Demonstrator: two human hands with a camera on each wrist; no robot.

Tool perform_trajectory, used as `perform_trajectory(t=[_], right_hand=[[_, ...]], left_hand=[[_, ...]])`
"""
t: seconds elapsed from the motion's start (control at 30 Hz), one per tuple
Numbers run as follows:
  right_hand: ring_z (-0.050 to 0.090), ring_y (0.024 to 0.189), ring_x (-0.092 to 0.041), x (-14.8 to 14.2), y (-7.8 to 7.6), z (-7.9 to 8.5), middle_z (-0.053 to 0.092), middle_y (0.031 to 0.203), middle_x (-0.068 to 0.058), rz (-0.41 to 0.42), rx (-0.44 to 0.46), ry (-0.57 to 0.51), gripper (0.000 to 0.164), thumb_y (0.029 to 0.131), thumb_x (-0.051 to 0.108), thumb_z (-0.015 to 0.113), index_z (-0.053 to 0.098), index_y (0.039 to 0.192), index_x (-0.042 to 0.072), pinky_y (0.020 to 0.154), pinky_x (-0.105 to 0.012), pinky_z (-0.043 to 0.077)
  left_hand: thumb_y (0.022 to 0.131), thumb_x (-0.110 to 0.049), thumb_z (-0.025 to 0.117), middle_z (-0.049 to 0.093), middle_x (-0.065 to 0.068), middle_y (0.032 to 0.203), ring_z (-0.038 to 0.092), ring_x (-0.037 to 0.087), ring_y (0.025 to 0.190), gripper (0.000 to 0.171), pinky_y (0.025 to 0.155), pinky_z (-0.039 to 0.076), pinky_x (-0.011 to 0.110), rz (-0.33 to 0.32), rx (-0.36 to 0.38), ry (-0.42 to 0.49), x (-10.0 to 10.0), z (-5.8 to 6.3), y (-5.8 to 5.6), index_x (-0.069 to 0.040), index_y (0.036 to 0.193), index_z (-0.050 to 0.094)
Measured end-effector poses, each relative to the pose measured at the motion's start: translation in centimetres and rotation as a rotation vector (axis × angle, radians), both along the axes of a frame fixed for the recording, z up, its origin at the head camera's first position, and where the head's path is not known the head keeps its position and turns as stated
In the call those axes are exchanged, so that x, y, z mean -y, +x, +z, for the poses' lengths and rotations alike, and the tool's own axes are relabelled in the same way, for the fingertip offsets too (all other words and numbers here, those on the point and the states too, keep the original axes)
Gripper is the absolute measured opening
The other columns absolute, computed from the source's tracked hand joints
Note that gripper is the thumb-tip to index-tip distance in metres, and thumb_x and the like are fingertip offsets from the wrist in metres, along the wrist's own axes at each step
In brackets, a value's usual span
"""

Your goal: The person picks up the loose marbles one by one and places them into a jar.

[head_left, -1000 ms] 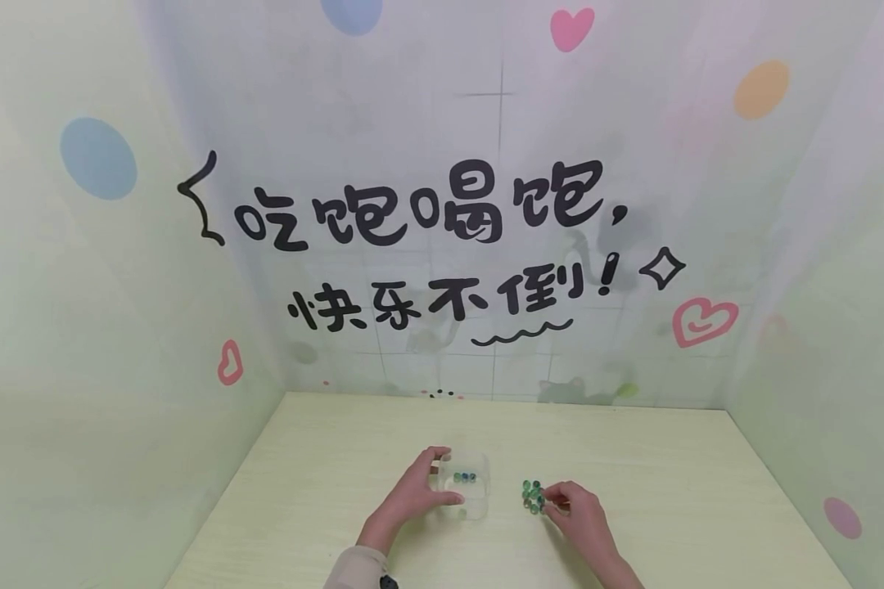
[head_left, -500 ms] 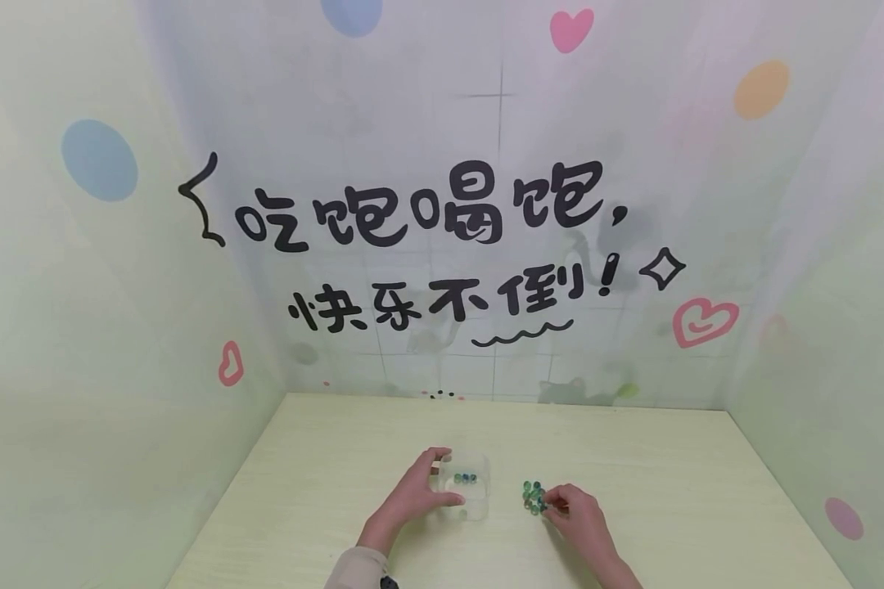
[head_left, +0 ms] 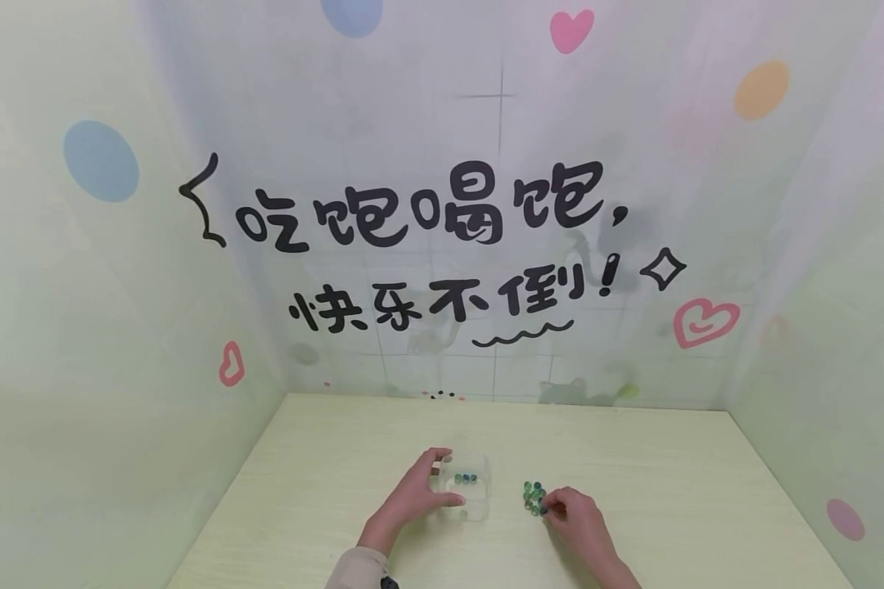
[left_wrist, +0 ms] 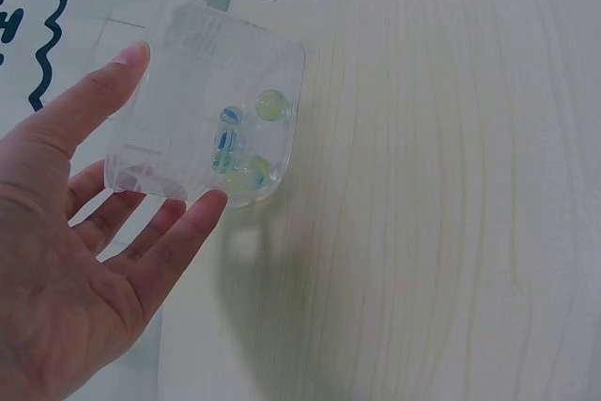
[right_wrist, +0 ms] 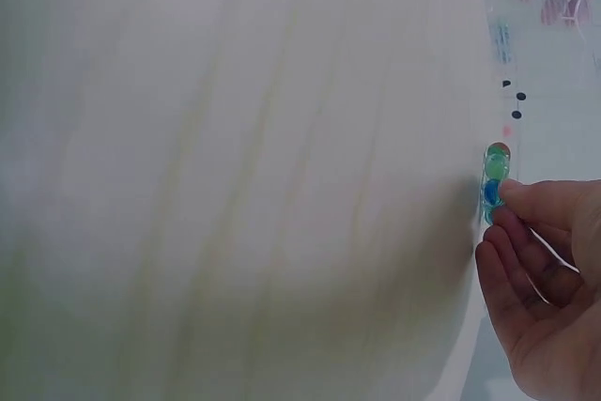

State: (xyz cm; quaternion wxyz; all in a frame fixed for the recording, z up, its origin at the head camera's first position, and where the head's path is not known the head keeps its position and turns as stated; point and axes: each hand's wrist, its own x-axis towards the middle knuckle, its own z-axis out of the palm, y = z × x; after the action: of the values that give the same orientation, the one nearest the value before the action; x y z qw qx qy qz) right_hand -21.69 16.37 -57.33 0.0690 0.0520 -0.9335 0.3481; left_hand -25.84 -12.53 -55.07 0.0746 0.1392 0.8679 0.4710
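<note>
My left hand (head_left: 416, 491) holds a clear plastic box (head_left: 480, 509) on the table, thumb on the near side and fingers round the far side. Inside it are several glass marbles (left_wrist: 270, 105), green, blue and yellowish, some of them in a short row in the head view. To the right of the box lies a tight cluster of green and blue marbles (head_left: 528, 496). My right hand (head_left: 582, 517) is at the right edge of that cluster, thumb and fingertips pinching a blue marble (right_wrist: 492, 192). Part of that marble is hidden by the fingers.
The pale wood-grained table (head_left: 670, 474) reaches back to a printed wall (head_left: 383, 360) with large black characters. Similar side walls stand at the left and right. A light sleeve (head_left: 357, 567) covers the left forearm.
The right hand's fingertips have drawn slightly closer together at the cluster's edge. My left hand and the box stay in place.
</note>
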Motion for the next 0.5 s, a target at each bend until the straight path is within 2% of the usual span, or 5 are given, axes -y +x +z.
perform_trajectory(t=[0.5], right_hand=[[0.059, 0.071, -0.006, 0.28, -0.04, -0.47, 0.069, 0.078, 0.004, -0.001, -0.016, 0.044, 0.020, 0.075, -0.004, 0.078, 0.069, 0.079, 0.013, 0.062, -0.018, 0.052]], left_hand=[[0.079, -0.023, 0.086, 0.047, 0.022, 0.147, 0.052, 0.044, 0.127, 0.080, 0.102, 0.048, 0.060, -0.009, -0.012, -0.004, 0.11, -0.09, 0.02, -0.005, 0.144, 0.043]])
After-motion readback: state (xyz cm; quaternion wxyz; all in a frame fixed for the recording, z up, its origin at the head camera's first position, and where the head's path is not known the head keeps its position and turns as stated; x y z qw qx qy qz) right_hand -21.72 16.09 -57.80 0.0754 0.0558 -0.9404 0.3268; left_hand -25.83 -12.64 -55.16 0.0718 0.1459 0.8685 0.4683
